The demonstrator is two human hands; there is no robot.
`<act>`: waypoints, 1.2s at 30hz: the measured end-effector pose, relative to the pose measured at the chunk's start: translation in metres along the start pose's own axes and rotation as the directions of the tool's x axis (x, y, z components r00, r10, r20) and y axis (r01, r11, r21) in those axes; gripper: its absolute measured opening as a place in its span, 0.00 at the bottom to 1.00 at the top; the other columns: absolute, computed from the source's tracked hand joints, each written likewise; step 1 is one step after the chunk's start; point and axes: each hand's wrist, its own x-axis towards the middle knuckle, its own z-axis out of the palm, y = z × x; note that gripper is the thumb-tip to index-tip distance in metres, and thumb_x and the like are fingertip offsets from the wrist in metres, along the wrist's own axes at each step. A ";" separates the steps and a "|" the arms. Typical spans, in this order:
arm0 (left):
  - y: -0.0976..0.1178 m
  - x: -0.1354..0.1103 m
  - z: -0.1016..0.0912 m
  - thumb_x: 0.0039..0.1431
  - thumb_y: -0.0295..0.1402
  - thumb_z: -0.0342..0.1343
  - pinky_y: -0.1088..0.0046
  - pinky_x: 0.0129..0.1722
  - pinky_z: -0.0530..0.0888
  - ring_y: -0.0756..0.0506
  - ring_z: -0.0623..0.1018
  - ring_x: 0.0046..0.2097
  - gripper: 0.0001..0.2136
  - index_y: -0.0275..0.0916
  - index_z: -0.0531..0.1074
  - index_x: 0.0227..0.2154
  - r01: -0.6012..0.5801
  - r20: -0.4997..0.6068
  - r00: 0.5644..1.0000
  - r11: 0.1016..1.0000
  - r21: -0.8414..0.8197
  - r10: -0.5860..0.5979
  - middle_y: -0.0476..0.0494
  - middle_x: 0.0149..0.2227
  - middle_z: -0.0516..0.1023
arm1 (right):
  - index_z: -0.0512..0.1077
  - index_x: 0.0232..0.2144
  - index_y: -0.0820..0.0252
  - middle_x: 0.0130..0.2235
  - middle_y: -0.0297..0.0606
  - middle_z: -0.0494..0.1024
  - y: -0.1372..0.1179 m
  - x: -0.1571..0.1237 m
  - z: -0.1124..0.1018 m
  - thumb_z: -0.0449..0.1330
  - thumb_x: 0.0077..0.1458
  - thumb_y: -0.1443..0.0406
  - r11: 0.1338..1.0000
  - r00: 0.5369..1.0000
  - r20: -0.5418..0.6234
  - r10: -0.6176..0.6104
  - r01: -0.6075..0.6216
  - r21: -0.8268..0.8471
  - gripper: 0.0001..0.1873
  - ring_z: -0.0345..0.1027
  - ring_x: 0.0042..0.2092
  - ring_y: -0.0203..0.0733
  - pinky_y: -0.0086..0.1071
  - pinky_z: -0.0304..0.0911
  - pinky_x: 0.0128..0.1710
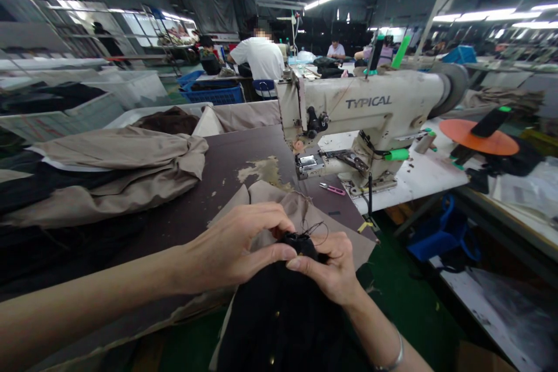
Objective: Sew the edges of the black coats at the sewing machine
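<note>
Black cloth (pixel 283 308), apparently part of a garment, hangs down in front of me with small shiny studs or buttons on it. My left hand (pixel 244 241) pinches its gathered upper edge between thumb and fingers. From the other side my right hand (pixel 329 261) grips the same edge, the two thumbs nearly meeting. Loose dark threads (pixel 316 229) curl up from the bunched edge. Beige fabric (pixel 349 226) lies under and behind my hands on the table. Just beyond it is a pair of pink thread snips (pixel 332 188).
A sewing machine (pixel 370 99) stands ahead to the right. Beige and black garments (pixel 131 157) are heaped on the left of the brown tabletop (pixel 226 157). An orange disc with a thread cone (pixel 479 136) is at far right. A person in a white shirt (pixel 259 58) sits beyond.
</note>
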 end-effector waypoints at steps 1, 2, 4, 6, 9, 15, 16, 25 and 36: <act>0.000 -0.001 0.001 0.62 0.32 0.58 0.75 0.37 0.68 0.49 0.74 0.37 0.06 0.36 0.73 0.38 0.017 -0.003 1.000 1.000 -0.001 -0.017 0.46 0.35 0.76 | 0.66 0.15 0.68 0.18 0.29 0.56 0.000 0.000 0.000 0.67 0.53 0.58 1.000 1.000 -0.001 0.002 -0.002 0.005 0.24 0.45 0.22 0.23 0.23 0.43 0.22; 0.000 -0.001 0.002 0.62 0.32 0.58 0.76 0.37 0.68 0.50 0.74 0.36 0.05 0.36 0.74 0.38 0.032 -0.005 0.999 0.999 -0.006 -0.032 0.47 0.34 0.75 | 0.65 0.14 0.68 0.18 0.29 0.55 0.000 0.000 0.000 0.67 0.53 0.58 1.000 1.000 -0.003 0.004 -0.004 0.006 0.25 0.45 0.22 0.23 0.23 0.42 0.22; 0.000 -0.002 0.004 0.62 0.32 0.58 0.77 0.36 0.68 0.51 0.74 0.35 0.04 0.37 0.74 0.36 0.055 -0.025 0.998 0.998 -0.024 -0.055 0.48 0.33 0.75 | 0.64 0.14 0.68 0.18 0.29 0.54 0.000 0.000 0.001 0.67 0.53 0.58 1.000 1.000 -0.007 0.011 -0.011 -0.001 0.26 0.45 0.22 0.23 0.23 0.42 0.23; 0.001 -0.003 0.006 0.62 0.31 0.58 0.77 0.36 0.67 0.51 0.74 0.34 0.04 0.37 0.74 0.35 0.072 -0.050 0.996 0.997 -0.040 -0.074 0.49 0.32 0.75 | 0.64 0.14 0.68 0.18 0.29 0.54 0.000 -0.001 0.001 0.67 0.53 0.59 1.000 1.000 -0.013 0.018 -0.018 -0.009 0.25 0.45 0.22 0.23 0.24 0.42 0.23; 0.003 -0.005 0.009 0.62 0.32 0.59 0.77 0.35 0.67 0.52 0.73 0.34 0.04 0.37 0.75 0.34 0.103 -0.069 0.992 0.994 -0.039 -0.106 0.50 0.32 0.75 | 0.65 0.15 0.68 0.18 0.29 0.56 0.000 -0.002 0.002 0.68 0.53 0.60 1.000 1.000 -0.021 0.019 -0.019 0.001 0.23 0.46 0.22 0.23 0.23 0.43 0.23; 0.009 -0.007 0.012 0.62 0.31 0.58 0.78 0.35 0.67 0.53 0.74 0.34 0.03 0.38 0.75 0.33 0.136 -0.107 0.984 0.989 -0.060 -0.142 0.51 0.31 0.74 | 0.67 0.15 0.68 0.19 0.29 0.58 -0.002 -0.001 0.002 0.68 0.52 0.64 1.000 0.999 -0.032 -0.001 0.001 0.018 0.20 0.49 0.22 0.23 0.22 0.45 0.23; 0.010 -0.007 0.012 0.62 0.31 0.58 0.78 0.35 0.67 0.53 0.74 0.34 0.03 0.38 0.75 0.33 0.136 -0.119 0.983 0.989 -0.063 -0.143 0.51 0.31 0.74 | 0.67 0.15 0.68 0.19 0.29 0.59 -0.002 -0.001 0.002 0.68 0.52 0.65 1.000 0.999 -0.032 -0.003 0.004 0.023 0.20 0.49 0.23 0.23 0.22 0.46 0.24; 0.008 -0.005 0.016 0.62 0.29 0.57 0.75 0.36 0.67 0.51 0.73 0.34 0.04 0.36 0.74 0.31 0.073 -0.178 0.981 0.996 -0.043 -0.079 0.48 0.31 0.73 | 0.74 0.22 0.68 0.21 0.29 0.64 -0.008 -0.001 -0.002 0.69 0.49 0.69 0.995 0.995 -0.020 0.100 -0.099 0.023 0.09 0.52 0.24 0.24 0.21 0.49 0.24; 0.007 -0.005 0.021 0.64 0.30 0.55 0.76 0.35 0.68 0.51 0.74 0.34 0.04 0.38 0.74 0.35 0.122 -0.144 0.980 0.986 -0.117 -0.138 0.50 0.32 0.75 | 0.78 0.27 0.63 0.26 0.31 0.74 -0.019 0.004 -0.015 0.68 0.51 0.71 0.990 0.986 -0.095 0.141 -0.143 -0.017 0.03 0.65 0.29 0.28 0.22 0.58 0.31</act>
